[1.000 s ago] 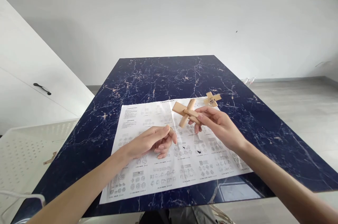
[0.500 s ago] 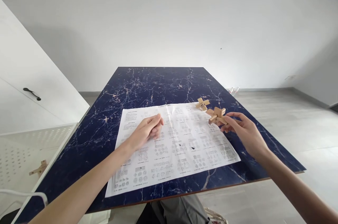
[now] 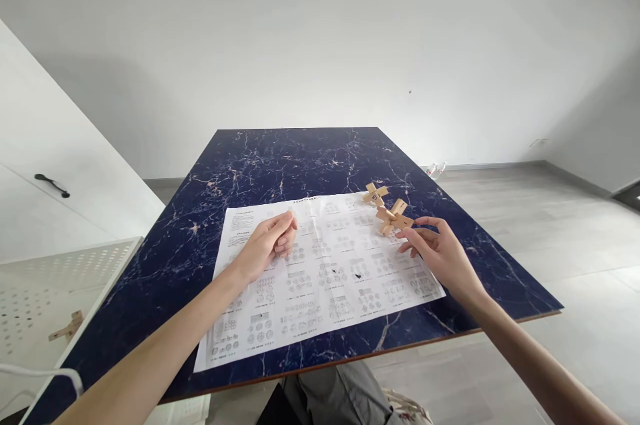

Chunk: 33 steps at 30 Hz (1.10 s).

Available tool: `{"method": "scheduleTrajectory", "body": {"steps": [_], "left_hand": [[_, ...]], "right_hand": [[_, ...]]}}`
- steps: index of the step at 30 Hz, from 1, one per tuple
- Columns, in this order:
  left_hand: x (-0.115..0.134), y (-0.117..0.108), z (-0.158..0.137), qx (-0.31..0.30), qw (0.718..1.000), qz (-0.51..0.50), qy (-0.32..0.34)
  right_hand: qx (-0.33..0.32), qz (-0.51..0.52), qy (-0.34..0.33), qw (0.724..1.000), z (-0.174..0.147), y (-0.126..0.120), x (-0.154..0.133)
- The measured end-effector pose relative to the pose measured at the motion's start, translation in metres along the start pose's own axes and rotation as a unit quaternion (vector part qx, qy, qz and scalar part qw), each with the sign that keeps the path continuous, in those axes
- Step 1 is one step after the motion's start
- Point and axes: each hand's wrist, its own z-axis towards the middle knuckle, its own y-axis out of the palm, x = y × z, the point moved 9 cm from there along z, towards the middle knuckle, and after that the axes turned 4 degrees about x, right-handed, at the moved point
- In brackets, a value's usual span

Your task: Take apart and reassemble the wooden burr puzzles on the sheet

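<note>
A wooden interlocking puzzle (image 3: 395, 217) of crossed light-brown blocks rests at the upper right of a printed sheet (image 3: 345, 318). My right hand (image 3: 435, 248) is just beside it, fingers apart, with index finger and thumb near or lightly touching its right end. A smaller wooden cross-shaped puzzle (image 3: 375, 194) with a dark round mark lies behind it, at the sheet's corner. My left hand (image 3: 270, 241) rests on the left half of the sheet with fingers curled and thumb along them; nothing shows in it.
The sheet lies on a dark blue marbled table (image 3: 290, 158). At the lower left, another wooden piece (image 3: 67, 326) sits on a white perforated surface (image 3: 105, 271), near a white cable (image 3: 45, 370). A white cabinet (image 3: 65, 145) stands at left.
The larger wooden puzzle has turned and come down onto the sheet, and the fingers of my right hand have loosened around it. My left hand keeps its pose. The view has shifted slightly.
</note>
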Motion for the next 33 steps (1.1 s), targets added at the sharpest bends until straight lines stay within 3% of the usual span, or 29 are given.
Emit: {"method": "scheduleTrajectory", "body": {"steps": [4, 9, 14, 33], "left_hand": [[0.0, -0.003, 0.001, 0.01, 1.0, 0.004, -0.003], [-0.001, -0.006, 0.003, 0.022, 1.0, 0.0, 0.002], [-0.005, -0.011, 0.005, 0.04, 0.999, 0.019, -0.001], [-0.003, -0.009, 0.002, 0.08, 0.994, 0.068, -0.012]], "right_hand": [[0.003, -0.059, -0.021, 0.998, -0.027, 0.004, -0.011], [-0.109, -0.067, -0.059, 0.99, -0.059, 0.04, -0.03], [-0.155, -0.017, -0.051, 0.986, -0.063, 0.059, -0.031], [-0.139, -0.029, -0.022, 0.99, -0.065, 0.051, -0.021]]}}
